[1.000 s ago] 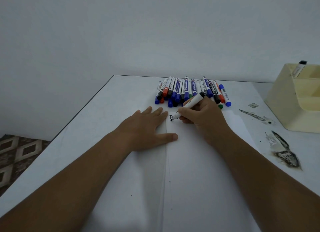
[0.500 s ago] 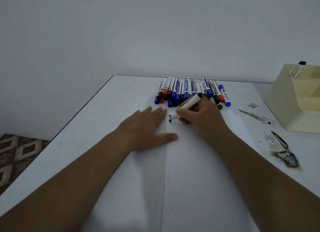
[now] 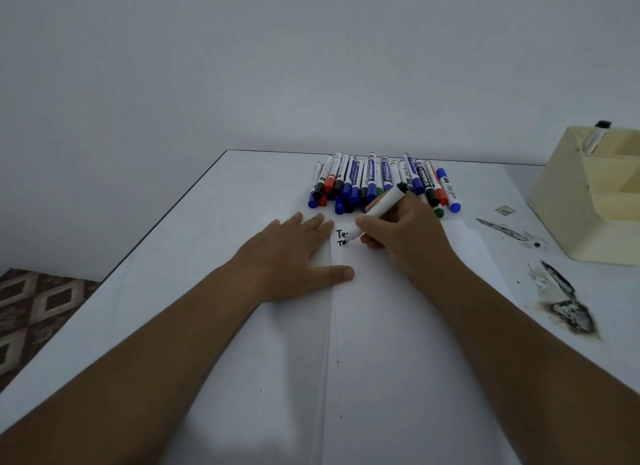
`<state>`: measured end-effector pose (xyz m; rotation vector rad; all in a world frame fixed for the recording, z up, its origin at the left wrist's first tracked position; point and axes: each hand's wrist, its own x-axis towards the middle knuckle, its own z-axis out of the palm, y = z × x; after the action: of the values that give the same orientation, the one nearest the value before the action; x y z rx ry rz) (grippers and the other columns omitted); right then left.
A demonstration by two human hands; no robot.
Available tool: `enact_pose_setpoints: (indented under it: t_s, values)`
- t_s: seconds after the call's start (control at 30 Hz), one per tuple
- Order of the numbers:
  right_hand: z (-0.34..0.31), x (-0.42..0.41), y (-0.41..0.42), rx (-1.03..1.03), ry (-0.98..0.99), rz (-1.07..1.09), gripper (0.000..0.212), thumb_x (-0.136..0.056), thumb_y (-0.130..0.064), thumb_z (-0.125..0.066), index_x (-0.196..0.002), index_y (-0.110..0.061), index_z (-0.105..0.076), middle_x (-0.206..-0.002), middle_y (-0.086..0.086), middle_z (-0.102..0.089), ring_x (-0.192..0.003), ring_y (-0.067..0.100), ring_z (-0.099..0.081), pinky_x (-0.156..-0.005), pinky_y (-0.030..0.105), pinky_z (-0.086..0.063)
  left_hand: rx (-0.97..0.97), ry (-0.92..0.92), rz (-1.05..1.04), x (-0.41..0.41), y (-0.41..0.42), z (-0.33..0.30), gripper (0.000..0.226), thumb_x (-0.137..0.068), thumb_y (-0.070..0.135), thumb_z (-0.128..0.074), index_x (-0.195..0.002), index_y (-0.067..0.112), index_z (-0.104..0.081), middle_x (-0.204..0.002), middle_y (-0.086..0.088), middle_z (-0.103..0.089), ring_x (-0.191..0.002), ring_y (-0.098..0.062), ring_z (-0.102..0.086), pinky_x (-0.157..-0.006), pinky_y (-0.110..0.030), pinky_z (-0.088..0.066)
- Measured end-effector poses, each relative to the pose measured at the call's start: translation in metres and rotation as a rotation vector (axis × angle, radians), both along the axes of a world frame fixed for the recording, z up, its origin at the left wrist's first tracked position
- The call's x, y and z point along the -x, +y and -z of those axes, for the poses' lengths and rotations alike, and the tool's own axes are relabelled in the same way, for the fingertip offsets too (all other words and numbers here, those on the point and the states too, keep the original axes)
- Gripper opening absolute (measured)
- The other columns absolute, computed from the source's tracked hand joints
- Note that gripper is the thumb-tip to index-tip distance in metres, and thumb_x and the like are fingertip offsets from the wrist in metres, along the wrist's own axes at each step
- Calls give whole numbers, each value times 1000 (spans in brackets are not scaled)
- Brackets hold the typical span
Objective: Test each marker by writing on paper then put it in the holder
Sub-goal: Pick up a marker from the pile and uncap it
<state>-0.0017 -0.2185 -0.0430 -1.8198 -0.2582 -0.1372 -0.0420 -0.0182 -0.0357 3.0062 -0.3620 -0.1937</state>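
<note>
My right hand (image 3: 405, 236) was pinched around a white marker (image 3: 379, 210) with a black tip, thumb and fingers closed on the lower barrel. The marker slanted up and away to the right, its black end cap pointing toward the pile behind it, and its tip touched the paper (image 3: 398, 343) at the second line of black lettering (image 3: 343, 238). I could read only the first strokes of each line; my hand covered what lay to the right of them.

My left hand (image 3: 294, 260) lay flat with the fingers spread, palm down, the thumb reaching right across the edge of the sheet I was writing on. It pressed the sheet just left of the lettering. A second sheet (image 3: 225, 326) lay under that hand, beside the first.

Just beyond my knuckles sat the pile of markers (image 3: 377, 182), capped in blue, black, red and green, lying side by side with caps mostly toward me. A green cap (image 3: 438, 213) showed right beside my right hand.

Far right on the worktop (image 3: 214, 204) stood the cream holder (image 3: 571, 204), well apart from the paper, with one black-capped marker (image 3: 596, 137) leaning in its rear compartment. Between paper and holder the worktop carried dark smears (image 3: 564, 305).
</note>
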Motion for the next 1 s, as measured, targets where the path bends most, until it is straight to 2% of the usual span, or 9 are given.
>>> enact_pose_setpoints:
  t_s: [0.17,0.4,0.47,0.53,0.6,0.7,0.83,1.0]
  values:
    - [1,-2,0,33,-14,14,12,-87,-19,-75,-88,-23,-64,-79,6,-73,-77,27,-74,-72,38,-64,0,1,0,-1,0,1,102,-74,92,-26,-158,39,-3,-166,18,2,-153,-8,3,-125,-39,-6]
    - [2,-4,0,51,7,5,15,-88,-21,-75,-97,-18,-64,-78,1,-72,-65,9,-71,-60,19,-57,5,1,-1,0,0,0,101,-75,91,-27,-159,38,-4,-166,17,1,-153,-7,3,-125,-39,-5]
    - [2,-4,0,61,-5,18,15,-88,-20,-75,-99,-14,-66,-79,4,-72,-68,15,-72,-64,26,-60,4,2,2,0,0,0,102,-75,91,-27,-159,38,-5,-166,17,1,-153,-7,3,-125,-40,-6]
    - [2,-4,-1,57,-15,39,10,-87,-19,-74,-92,-18,-66,-78,6,-72,-73,24,-73,-69,35,-63,7,-1,4,0,0,0,102,-74,91,-26,-159,37,-5,-166,17,1,-153,-7,3,-125,-40,-6]
    - [3,-5,-2,42,-11,58,11,-86,-20,-74,-91,-19,-65,-77,6,-72,-75,24,-73,-72,37,-64,13,-5,5,-1,1,1,103,-74,91,-26,-159,37,-6,-166,17,1,-152,-7,3,-125,-40,-6]
    - [4,-6,-2,25,-3,81,22,-86,-22,-75,-102,-12,-65,-80,7,-73,-74,20,-73,-71,36,-64,12,-10,10,-2,2,3,108,-69,95,-21,-159,37,-6,-166,16,0,-153,-8,3,-125,-40,-6]
    - [3,-5,-1,62,-9,77,15,-87,-23,-75,-96,-16,-65,-77,4,-72,-68,13,-70,-67,30,-62,17,-13,9,-1,2,2,106,-71,93,-23,-159,37,-6,-166,16,0,-153,-7,3,-125,-40,-6]
    - [3,-6,0,82,-8,80,21,-86,-22,-74,-102,-12,-65,-79,4,-70,-70,14,-70,-67,29,-62,6,-25,16,-1,2,3,102,-75,91,-26,-159,37,-7,-166,16,-1,-153,-7,2,-125,-39,-6]
